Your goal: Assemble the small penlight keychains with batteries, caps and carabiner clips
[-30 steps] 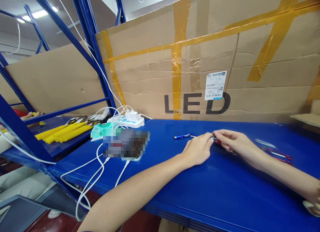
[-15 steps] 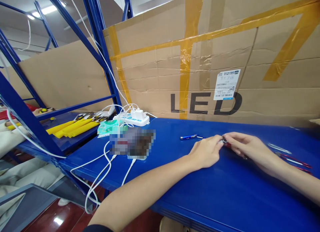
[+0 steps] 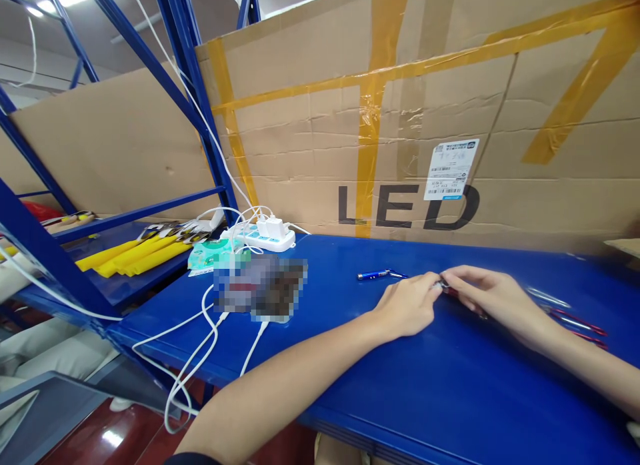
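My left hand (image 3: 407,306) is closed, its thumb and fingertips pinching a small shiny metal piece (image 3: 441,285). From the other side, the fingertips of my right hand (image 3: 487,297) are closed on the same piece. Something dark red shows just under the right fingers, but its kind is mostly hidden. Left of my hands, a slim blue metal penlight-like tube (image 3: 374,275) lies on the blue table (image 3: 450,398), a small clip or cord at its end reaching toward my left hand. Beyond my right wrist lie several thin silver and red tools (image 3: 575,321), partly covered by the forearm.
Two blurred-out phone-like devices (image 3: 277,315) with white charging cables (image 3: 213,338) lie to the left. Behind them are a white power strip (image 3: 270,235) and a green packet (image 3: 213,255). A large cardboard sheet (image 3: 310,145) backs the table. Yellow-handled items (image 3: 140,257) lie beyond a blue post.
The view has turned slightly, shifting the surroundings a little left. Both hands stay together around the small metal piece, with only slight finger movement.
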A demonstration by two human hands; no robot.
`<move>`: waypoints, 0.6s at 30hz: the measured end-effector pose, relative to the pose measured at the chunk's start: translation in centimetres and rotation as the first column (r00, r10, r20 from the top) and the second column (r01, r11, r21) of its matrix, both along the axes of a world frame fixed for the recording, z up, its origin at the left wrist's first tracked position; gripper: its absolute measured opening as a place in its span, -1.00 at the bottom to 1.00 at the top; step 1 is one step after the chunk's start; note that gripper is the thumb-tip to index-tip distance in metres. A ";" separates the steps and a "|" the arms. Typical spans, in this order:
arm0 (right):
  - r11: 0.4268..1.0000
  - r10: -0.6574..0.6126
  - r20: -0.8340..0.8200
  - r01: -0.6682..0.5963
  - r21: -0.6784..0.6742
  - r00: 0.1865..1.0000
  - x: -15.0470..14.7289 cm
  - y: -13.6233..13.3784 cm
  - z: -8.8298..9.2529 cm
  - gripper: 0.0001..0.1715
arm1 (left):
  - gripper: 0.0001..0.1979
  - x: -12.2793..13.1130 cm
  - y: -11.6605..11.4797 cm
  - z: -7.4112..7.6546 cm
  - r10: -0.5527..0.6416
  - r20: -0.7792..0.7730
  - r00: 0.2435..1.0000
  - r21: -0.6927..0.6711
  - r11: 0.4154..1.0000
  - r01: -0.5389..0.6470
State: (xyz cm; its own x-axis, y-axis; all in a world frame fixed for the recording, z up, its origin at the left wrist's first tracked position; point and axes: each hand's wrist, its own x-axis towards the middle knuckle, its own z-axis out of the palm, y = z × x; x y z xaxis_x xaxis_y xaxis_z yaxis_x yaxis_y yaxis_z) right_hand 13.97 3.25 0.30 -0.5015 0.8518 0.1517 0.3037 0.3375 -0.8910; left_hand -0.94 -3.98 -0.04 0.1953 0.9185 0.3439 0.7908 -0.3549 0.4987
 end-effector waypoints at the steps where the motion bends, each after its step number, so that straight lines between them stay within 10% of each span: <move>1: 1.000 -0.003 0.008 0.002 0.011 1.000 0.0 0.1 0.0 -0.38 | -0.78 0.0 0.0 0.0 0.001 -0.003 1.000 -0.003 1.000 -0.001; 18: 0.997 -0.044 0.047 0.040 0.070 0.998 -0.2 -0.3 0.5 -0.31 | -0.74 -0.2 0.5 -0.3 -0.006 0.006 1.000 -0.047 0.999 0.007</move>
